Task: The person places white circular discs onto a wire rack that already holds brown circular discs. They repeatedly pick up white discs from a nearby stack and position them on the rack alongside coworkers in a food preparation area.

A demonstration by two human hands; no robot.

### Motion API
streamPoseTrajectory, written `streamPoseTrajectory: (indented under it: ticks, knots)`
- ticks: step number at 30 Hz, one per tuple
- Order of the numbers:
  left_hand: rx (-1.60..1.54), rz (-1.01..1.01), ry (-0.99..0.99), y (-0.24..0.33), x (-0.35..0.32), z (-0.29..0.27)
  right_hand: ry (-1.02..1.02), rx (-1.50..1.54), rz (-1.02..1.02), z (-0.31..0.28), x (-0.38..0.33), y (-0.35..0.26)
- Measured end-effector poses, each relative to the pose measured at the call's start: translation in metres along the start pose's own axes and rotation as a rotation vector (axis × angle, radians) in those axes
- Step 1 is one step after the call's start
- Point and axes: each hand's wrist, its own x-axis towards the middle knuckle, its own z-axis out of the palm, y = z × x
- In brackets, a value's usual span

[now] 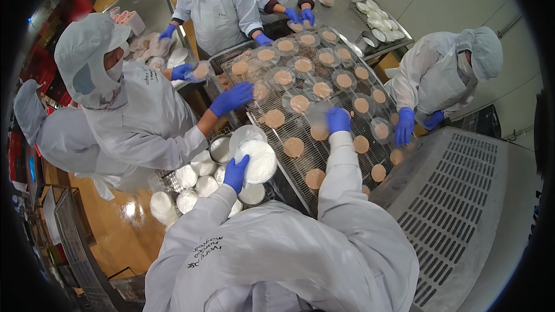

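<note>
My left hand [236,173], in a blue glove, grips a thick stack of white round sheets [258,163] left of the wire-mesh conveyor [283,163]. Over the middle of the mesh reaches my right hand [338,120], also gloved in blue. A see-through round sheet [317,113], slightly blurred, is pinched in its fingers just above a flat round patty [319,133]. Rows of pale brown patties cover the belt. Some, such as a patty [299,104] farther up, have see-through rounds on or under them; others, like the near patty [315,178], look bare.
Several stacks of white rounds [187,176] and metal rings stand beside my left arm. A slotted metal cover [451,214] rises at right. Co-workers in white stand around the belt; one co-worker's gloved hand [231,99] reaches over its left edge, another's hand [404,126] is at right.
</note>
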Motion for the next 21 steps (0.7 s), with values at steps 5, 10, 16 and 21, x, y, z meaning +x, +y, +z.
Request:
streamPoseTrajectory:
  ticks: [5,10,16,21]
  knots:
    - [0.082,0.047,-0.049,0.007,0.000,0.009,0.183,-0.116,0.184,0.030,0.015,0.044]
    - [0.096,0.068,0.019,0.007,-0.003,0.001,-0.284,0.327,0.189,0.017,-0.016,-0.051]
    - [-0.004,0.133,-0.035,0.018,0.010,0.004,-0.387,0.777,-0.207,0.009,-0.041,-0.151]
    - [-0.015,0.120,-0.095,0.022,0.025,0.003,-0.206,0.500,-0.224,0.049,-0.035,-0.188]
